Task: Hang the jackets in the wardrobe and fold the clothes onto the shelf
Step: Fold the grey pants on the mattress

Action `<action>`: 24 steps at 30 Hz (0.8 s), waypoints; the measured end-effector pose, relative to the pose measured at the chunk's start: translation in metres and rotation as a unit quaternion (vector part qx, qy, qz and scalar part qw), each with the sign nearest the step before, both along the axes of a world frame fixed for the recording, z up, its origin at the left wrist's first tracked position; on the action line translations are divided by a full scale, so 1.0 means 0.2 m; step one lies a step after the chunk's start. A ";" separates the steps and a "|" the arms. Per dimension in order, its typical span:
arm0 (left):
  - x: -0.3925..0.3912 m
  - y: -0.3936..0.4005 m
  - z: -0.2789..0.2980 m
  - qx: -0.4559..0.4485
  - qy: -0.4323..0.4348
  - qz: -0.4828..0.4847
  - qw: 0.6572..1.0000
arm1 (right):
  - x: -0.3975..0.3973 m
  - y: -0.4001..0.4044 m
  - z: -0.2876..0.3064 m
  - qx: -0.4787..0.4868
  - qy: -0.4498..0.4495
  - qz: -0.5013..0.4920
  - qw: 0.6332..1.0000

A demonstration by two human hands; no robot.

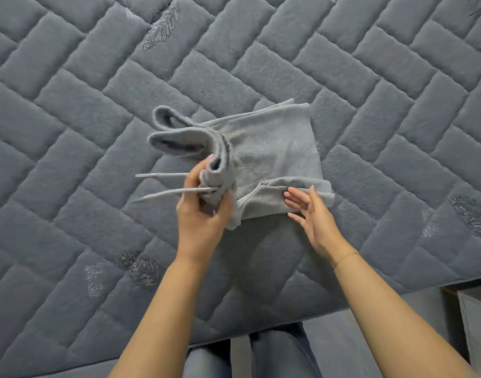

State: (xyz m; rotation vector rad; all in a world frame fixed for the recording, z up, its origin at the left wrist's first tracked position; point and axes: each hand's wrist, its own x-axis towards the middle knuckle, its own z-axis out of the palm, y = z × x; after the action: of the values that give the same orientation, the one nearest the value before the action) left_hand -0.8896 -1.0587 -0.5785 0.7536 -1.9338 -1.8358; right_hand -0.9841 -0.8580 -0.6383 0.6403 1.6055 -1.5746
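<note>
A light grey fleece garment (272, 154) with two drawstrings lies partly folded in the middle of the bed. My left hand (203, 211) grips its bunched left end, lifted a little off the bed, with the loops of fabric sticking out to the upper left and the drawstrings (165, 184) trailing left. My right hand (313, 214) lies with straight fingers against the garment's folded lower right edge.
The bed is covered by a dark grey quilted blanket (97, 110) in a brick pattern. Its near edge runs across the bottom, with my jeans-clad legs (261, 356) below it. A pale piece of furniture (476, 323) stands at the lower right.
</note>
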 end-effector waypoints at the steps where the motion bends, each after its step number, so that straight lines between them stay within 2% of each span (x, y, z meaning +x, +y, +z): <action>1: -0.07 0.08 -0.01 -0.045 -0.001 -0.068 0.997 | -0.03 0.02 0.01 -0.022 -0.019 -0.009 1.000; 3: -0.18 0.26 -0.07 -0.100 -0.036 -0.229 0.968 | -0.08 0.07 0.02 -0.070 -0.051 -0.056 0.995; 5: -0.23 0.40 -0.16 -0.111 -0.126 -0.381 0.909 | -0.12 0.11 0.02 -0.114 -0.071 -0.148 0.980; 6: -0.23 0.45 -0.20 -0.105 -0.170 -0.419 0.886 | -0.13 0.13 0.01 -0.129 -0.083 -0.190 0.970; 7: -0.23 0.47 -0.23 -0.100 -0.196 -0.419 0.881 | -0.14 0.16 0.00 -0.140 -0.087 -0.210 0.964; 11: -0.23 0.41 -0.26 -0.168 -0.197 -0.302 0.918 | -0.11 0.17 -0.03 -0.112 -0.042 -0.168 0.979; 14: -0.25 0.33 -0.26 -0.279 -0.219 -0.256 0.899 | -0.06 0.11 -0.03 -0.043 0.010 -0.118 0.992; 17: -0.35 0.26 -0.24 -0.318 -0.250 -0.200 0.892 | -0.07 0.10 -0.03 0.022 0.081 -0.125 0.989; 20: -0.48 0.19 -0.24 -0.338 -0.222 -0.172 0.898 | -0.16 0.13 -0.02 -0.086 0.099 -0.112 0.985; 22: -0.56 0.16 -0.26 -0.353 -0.208 -0.190 0.892 | -0.24 0.16 -0.03 -0.159 0.047 -0.108 0.980; 24: -0.60 0.13 -0.31 -0.378 -0.234 -0.238 0.863 | -0.28 0.18 -0.07 -0.156 -0.027 -0.125 0.979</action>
State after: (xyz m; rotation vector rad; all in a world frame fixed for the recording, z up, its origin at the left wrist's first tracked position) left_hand -1.0099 -1.0329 -0.6402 0.4892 -3.0805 -0.9246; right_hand -1.0405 -0.8221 -0.6514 0.7261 1.2362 -1.9254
